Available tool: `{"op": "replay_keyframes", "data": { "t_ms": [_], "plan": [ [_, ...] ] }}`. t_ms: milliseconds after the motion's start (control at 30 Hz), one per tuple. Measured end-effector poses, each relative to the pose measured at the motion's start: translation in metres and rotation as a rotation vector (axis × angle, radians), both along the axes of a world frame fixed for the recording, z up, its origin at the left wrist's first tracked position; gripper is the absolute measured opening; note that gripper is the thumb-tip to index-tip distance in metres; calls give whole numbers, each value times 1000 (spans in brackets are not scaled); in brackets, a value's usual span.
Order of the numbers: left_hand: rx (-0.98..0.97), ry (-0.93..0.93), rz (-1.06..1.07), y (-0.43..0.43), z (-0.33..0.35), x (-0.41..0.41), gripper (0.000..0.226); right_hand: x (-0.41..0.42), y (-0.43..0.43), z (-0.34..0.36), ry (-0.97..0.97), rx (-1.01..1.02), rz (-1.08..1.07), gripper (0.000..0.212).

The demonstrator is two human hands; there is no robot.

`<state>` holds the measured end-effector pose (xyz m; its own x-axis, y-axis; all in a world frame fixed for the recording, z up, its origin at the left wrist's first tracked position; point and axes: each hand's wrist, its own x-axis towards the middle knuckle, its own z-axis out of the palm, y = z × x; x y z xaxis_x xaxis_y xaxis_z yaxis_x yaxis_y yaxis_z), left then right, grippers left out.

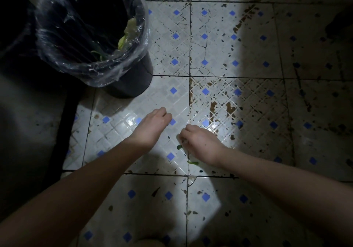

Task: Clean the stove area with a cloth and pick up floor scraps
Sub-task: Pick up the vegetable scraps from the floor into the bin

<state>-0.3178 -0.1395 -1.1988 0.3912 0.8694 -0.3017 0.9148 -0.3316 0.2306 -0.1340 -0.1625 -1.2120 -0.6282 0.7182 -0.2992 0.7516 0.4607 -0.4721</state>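
Scrap pickup on stained floor [219, 46].
Left hand [152, 125] loosely curled, empty; right hand [200, 141] curls at green scrap [179, 147], grip unclear.

glazed white ceramic floor tiles [122, 126] with small blue diamond insets shine glossy where the light falls. their smooth surface is scored by a moulded diagonal lattice, crossed by hairline cracks [205, 42] and spotted with matt brown grime [230, 109] caked into the grooves. a round black plastic waste bin [133, 82], smooth and dull-sheened on its wall, is lined with a thin clear plastic bag [95, 71] that is crinkled and glinting where it folds over the rim. pale, limp leafy trimmings [126, 34] lie inside against the film. thin green leaf scraps [193, 163] lie soft and matt on the shiny tile.
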Motion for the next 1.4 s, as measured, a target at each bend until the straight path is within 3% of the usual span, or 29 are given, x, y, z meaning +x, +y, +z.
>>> {"op": "replay_keyframes", "data": {
  "t_ms": [100,233,433,700,1000,1400],
  "plan": [
    [-5,-12,20,-5,3,-8,13,-7,-4,1,-12,-75,40,23],
    [10,-17,34,-13,2,-20,17,-17,-8,1,-71,-97,55,13],
    [3,0,4,-22,3,-28,20,-13,-12,4,-131,-110,87,30],
    [9,10,-30,-35,1,-30,11,13,-25,9,-154,-161,-49,11],
    [11,50,-89,-53,2,-36,16,21,-50,24,-158,-219,7,9],
    [-25,72,-41,-63,11,-49,22,14,-38,9,-247,-138,4,18]
  ]
}}
